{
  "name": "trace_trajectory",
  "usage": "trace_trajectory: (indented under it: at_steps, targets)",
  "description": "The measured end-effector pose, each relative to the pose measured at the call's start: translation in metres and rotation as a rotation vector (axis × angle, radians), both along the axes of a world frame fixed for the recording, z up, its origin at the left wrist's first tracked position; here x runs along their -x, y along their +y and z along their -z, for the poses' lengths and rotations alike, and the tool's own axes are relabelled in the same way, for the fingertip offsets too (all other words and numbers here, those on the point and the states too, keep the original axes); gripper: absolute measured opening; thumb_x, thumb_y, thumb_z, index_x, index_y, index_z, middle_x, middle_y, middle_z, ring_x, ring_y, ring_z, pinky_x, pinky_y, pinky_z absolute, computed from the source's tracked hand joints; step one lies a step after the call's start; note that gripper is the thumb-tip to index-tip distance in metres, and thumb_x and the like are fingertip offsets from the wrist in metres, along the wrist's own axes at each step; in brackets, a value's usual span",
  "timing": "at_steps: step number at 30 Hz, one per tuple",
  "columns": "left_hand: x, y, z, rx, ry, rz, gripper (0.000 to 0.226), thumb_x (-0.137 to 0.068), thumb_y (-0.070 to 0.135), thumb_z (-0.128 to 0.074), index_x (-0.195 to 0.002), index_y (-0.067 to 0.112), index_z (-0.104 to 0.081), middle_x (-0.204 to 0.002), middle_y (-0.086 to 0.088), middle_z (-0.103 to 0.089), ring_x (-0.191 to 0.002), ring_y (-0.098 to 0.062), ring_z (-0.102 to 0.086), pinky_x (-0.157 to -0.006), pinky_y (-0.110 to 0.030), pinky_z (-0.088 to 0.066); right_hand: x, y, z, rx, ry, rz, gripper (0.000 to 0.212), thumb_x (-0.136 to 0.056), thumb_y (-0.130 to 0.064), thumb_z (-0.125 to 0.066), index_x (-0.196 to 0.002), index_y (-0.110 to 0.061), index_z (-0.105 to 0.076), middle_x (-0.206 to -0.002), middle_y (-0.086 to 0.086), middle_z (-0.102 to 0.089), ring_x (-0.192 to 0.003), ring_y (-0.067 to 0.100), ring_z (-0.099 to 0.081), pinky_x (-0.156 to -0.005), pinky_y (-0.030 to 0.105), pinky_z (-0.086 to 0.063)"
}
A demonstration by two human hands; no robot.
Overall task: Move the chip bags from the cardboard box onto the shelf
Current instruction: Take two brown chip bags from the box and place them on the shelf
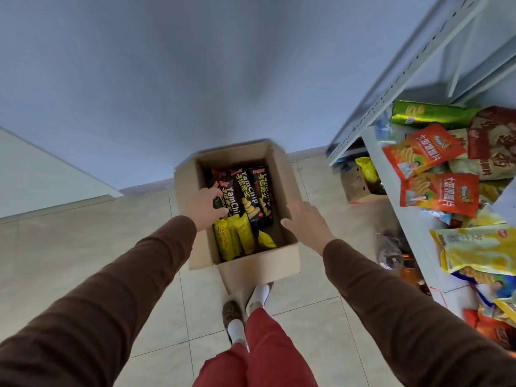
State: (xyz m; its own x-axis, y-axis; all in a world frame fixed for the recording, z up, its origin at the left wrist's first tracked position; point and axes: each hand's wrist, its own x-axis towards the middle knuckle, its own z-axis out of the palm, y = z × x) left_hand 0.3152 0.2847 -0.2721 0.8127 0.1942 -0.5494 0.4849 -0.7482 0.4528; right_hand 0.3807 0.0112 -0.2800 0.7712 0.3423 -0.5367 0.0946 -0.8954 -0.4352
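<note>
Two hands reach down toward the open cardboard box (290,191) on the tiled floor, and the whole pick turns on which of them is already at the bags. The left hand (205,208) is inside the box's left wall, its fingers curled round the upper end of a black YamChip bag (231,201), seemingly gripping it, though the fingertips are partly hidden behind the pack. The right hand (304,222) hovers over the box's right wall with fingers spread and relaxed, holding nothing, and touching no bag as far as I can tell.

Inside the box the black bags stand side by side with their long axes running from the near wall toward the far wall, tilted a little. Two more black YamChip bags (258,196) lie between the gripped one and the box's right wall. Yellow bags (237,237) sit against the near wall, just below the black ones.

From the box, the white metal shelf (402,191) stands well off to the right, already strewn with orange chip bags (435,194). So the left hand is nearer the bags, while the right hand is nearer the shelf; I judge the lift should go straight up along the bag's length, then across to the right.
</note>
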Motion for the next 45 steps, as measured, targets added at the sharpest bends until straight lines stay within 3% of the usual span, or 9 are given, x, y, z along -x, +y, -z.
trace_trajectory:
  at_steps: [9, 17, 23, 26, 29, 35, 40, 43, 45]
  targets:
    - [-0.043, 0.023, 0.115, 0.093, 0.083, -0.11, 0.057, -0.094, 0.03, -0.067, -0.144, 0.013, -0.048, -0.143, -0.009, -0.052, -0.129, -0.026, -0.051, -0.104, -0.036, -0.04, -0.055, 0.042, 0.102, -0.055, 0.124, 0.144, 0.045, -0.097, -0.035, -0.064, -0.138, -0.022, -0.052, -0.138, 0.002, -0.057, -0.123, 0.024, -0.057, -0.106, 0.044, -0.048]
    - [-0.076, 0.035, 0.241, 0.147, 0.147, -0.173, 0.068, -0.091, 0.035, -0.07, -0.149, 0.017, -0.041, -0.148, -0.006, -0.05, -0.128, -0.025, -0.055, -0.105, -0.042, -0.047, -0.087, 0.078, 0.228, -0.004, 0.15, 0.191, 0.044, -0.099, -0.034, -0.061, -0.139, -0.019, -0.051, -0.137, 0.003, -0.057, -0.122, 0.022, -0.057, -0.1, 0.034, -0.046]
    - [-0.085, 0.044, 0.327, 0.246, 0.179, -0.431, 0.073, -0.091, 0.034, -0.071, -0.151, 0.014, -0.036, -0.15, -0.007, -0.047, -0.126, -0.023, -0.055, -0.101, -0.037, -0.047, -0.099, 0.11, 0.322, -0.011, 0.207, 0.221, 0.045, -0.097, -0.028, -0.063, -0.138, -0.013, -0.052, -0.134, 0.01, -0.057, -0.118, 0.028, -0.058, -0.099, 0.039, -0.048]
    - [-0.086, 0.046, 0.364, 0.271, 0.187, -0.592, 0.066, -0.088, 0.034, -0.073, -0.143, 0.012, -0.043, -0.135, -0.005, -0.058, -0.11, -0.022, -0.062, -0.087, -0.035, -0.054, -0.104, 0.125, 0.361, -0.025, 0.236, 0.253, 0.048, -0.095, -0.026, -0.064, -0.139, -0.014, -0.051, -0.138, 0.009, -0.056, -0.122, 0.026, -0.057, -0.101, 0.038, -0.048]
    - [-0.091, 0.044, 0.39, 0.336, 0.226, -0.84, 0.059, -0.089, 0.028, -0.074, -0.136, 0.007, -0.044, -0.124, -0.005, -0.061, -0.094, -0.019, -0.06, -0.064, -0.025, -0.048, -0.108, 0.137, 0.394, -0.028, 0.249, 0.25, 0.05, -0.095, -0.029, -0.065, -0.14, -0.013, -0.05, -0.14, 0.008, -0.055, -0.124, 0.028, -0.055, -0.103, 0.044, -0.048]
    - [-0.105, 0.048, 0.433, 0.343, 0.114, -1.081, 0.081, -0.086, 0.018, -0.077, -0.15, 0.007, -0.028, -0.138, -0.009, -0.055, -0.122, -0.028, -0.056, -0.102, -0.034, -0.045, -0.117, 0.169, 0.444, -0.124, 0.298, 0.27, 0.063, -0.091, -0.032, -0.071, -0.146, -0.014, -0.045, -0.144, 0.008, -0.053, -0.128, 0.028, -0.055, -0.105, 0.043, -0.047]
    - [-0.113, 0.057, 0.461, 0.375, -0.007, -1.065, 0.078, -0.087, 0.017, -0.077, -0.149, 0.014, -0.03, -0.134, 0.0, -0.056, -0.119, -0.018, -0.055, -0.1, -0.03, -0.043, -0.117, 0.193, 0.479, -0.303, 0.38, 0.337, 0.08, -0.085, -0.03, -0.08, -0.152, -0.017, -0.038, -0.146, 0.003, -0.053, -0.132, 0.019, -0.052, -0.112, 0.045, -0.045]
    - [-0.119, 0.064, 0.477, 0.396, -0.031, -1.053, 0.074, -0.087, 0.014, -0.077, -0.146, 0.015, -0.033, -0.129, 0.003, -0.056, -0.11, -0.013, -0.055, -0.09, -0.024, -0.042, -0.113, 0.201, 0.495, -0.362, 0.412, 0.4, 0.078, -0.083, -0.026, -0.082, -0.149, -0.017, -0.039, -0.138, 0.0, -0.059, -0.123, 0.015, -0.058, -0.106, 0.038, -0.049]
    - [-0.124, 0.069, 0.49, 0.414, -0.049, -1.046, 0.078, -0.083, 0.013, -0.08, -0.145, 0.016, -0.032, -0.132, 0.0, -0.058, -0.116, -0.017, -0.057, -0.095, -0.028, -0.044, -0.112, 0.203, 0.504, -0.39, 0.412, 0.413, 0.08, -0.082, -0.022, -0.082, -0.148, -0.017, -0.037, -0.133, 0.0, -0.06, -0.116, 0.015, -0.06, -0.098, 0.032, -0.05]
